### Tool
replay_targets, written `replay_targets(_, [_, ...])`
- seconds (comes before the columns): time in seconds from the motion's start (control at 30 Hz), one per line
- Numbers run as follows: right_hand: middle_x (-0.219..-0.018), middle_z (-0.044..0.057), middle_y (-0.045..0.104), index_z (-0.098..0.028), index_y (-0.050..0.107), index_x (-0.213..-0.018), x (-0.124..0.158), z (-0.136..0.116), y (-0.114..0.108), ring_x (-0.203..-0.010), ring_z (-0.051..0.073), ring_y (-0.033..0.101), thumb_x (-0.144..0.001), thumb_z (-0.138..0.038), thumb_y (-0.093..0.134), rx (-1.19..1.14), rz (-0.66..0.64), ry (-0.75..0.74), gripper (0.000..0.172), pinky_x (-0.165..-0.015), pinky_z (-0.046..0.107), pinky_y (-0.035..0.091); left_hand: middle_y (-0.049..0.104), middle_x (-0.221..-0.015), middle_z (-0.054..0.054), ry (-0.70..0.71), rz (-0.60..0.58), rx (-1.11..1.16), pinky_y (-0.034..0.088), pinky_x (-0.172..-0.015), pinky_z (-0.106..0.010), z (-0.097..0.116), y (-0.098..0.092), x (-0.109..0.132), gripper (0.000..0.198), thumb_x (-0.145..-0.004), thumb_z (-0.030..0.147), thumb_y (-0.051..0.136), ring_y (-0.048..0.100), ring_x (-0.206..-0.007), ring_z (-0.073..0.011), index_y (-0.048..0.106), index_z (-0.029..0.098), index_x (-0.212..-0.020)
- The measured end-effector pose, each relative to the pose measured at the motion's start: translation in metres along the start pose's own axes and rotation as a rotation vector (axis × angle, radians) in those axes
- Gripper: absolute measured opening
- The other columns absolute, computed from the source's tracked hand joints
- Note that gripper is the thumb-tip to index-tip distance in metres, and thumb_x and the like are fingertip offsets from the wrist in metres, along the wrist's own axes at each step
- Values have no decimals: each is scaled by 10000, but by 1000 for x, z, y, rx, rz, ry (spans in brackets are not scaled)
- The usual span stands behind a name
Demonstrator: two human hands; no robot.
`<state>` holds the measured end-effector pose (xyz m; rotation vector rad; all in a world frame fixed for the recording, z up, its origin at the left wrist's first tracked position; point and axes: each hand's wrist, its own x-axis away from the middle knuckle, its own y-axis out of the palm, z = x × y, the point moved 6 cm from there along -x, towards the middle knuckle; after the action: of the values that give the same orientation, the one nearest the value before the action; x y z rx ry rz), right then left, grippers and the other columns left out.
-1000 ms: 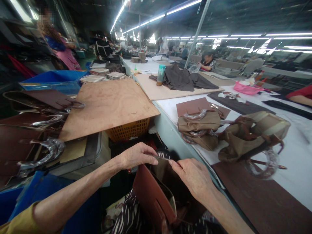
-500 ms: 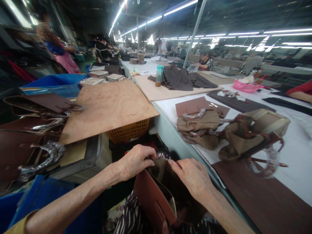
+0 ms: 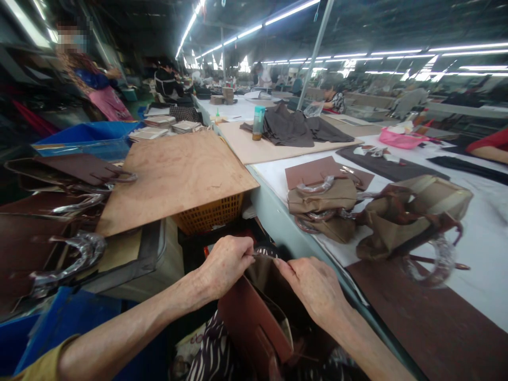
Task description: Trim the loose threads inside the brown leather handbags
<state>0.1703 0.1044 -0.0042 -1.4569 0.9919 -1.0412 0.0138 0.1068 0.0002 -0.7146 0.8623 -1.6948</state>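
Observation:
A brown handbag (image 3: 246, 312) with a reddish-brown flap and an olive-brown lining rests on my lap, its mouth facing up. My left hand (image 3: 228, 264) pinches the far rim of the bag between thumb and fingers. Close by on the same rim, my right hand (image 3: 311, 286) grips with its thumb on top, the fingers hidden beneath. A short stretch of edge shows between the two hands. The lower part of the bag lies in shadow against patterned black-and-white cloth (image 3: 210, 349).
Partly made bags with wrapped handles (image 3: 413, 222) lie on the white table (image 3: 484, 275) to the right. A wooden board (image 3: 178, 174) covers a yellow crate (image 3: 210, 214). More brown bags (image 3: 32, 233) and a blue bin (image 3: 67, 323) stand left. A co-worker (image 3: 95, 79) stands behind.
My left hand has turned slightly and its fingers have closed further on the rim. The bag's flap has shifted a little to the right. My right hand keeps nearly the same place.

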Motion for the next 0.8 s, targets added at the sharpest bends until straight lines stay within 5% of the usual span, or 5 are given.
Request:
replay_targets(0.2, [-670,70,682,-212,672,-669,0,2,1,-638,198,629,-922,-428,326,-3,8,-10,480,-539,278,298,533,-636,54,28,26,128,317,-582,-210,-4,-2,-2,110,-699,138,544,478,-619,-113,463,192,-750])
replay_targets(0.47, [-716,11,690,-236,636,-832,-1,-18,-3,-655,173,635,-853,-298,536,-45,94,-191,120,-541,259,289,571,-711,50,81,-65,320,363,-629,-202,-1,6,-5,262,-685,115,525,519,-685,-119,505,212,-927])
replay_targets(0.8, [-645,-2,653,-231,636,-748,-7,-22,2,-590,135,580,-873,-278,475,-159,53,-176,209,-538,238,274,596,-715,43,-45,-268,395,358,-548,-189,-13,1,-1,313,-594,190,639,527,-658,-128,523,182,-885])
